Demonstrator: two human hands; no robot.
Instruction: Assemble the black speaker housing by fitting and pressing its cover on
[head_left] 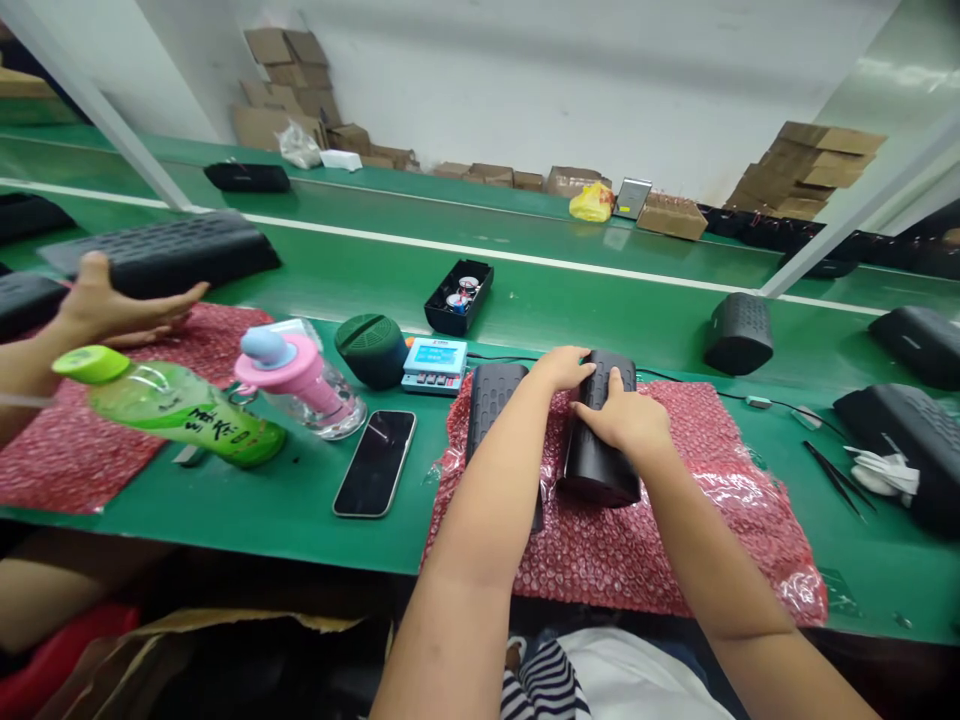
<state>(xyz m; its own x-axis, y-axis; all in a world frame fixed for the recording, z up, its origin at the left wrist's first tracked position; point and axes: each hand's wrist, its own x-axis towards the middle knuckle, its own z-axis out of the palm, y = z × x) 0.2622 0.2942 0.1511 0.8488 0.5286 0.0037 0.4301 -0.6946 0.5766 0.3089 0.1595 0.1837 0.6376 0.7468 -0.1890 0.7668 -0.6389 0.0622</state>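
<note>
Both hands clasping a black speaker on red bubble wrap: left grip at its top, right grip clenched around its middle

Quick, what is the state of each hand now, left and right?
Left hand: closed over the top end of the black speaker.
Right hand: closed on the same black speaker, which lies on the red bubble wrap.

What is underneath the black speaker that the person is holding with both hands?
The black speaker lies on a sheet of red bubble wrap spread over the green table. The left hand and right hand grip it. The wrap directly beneath it is hidden.
</note>
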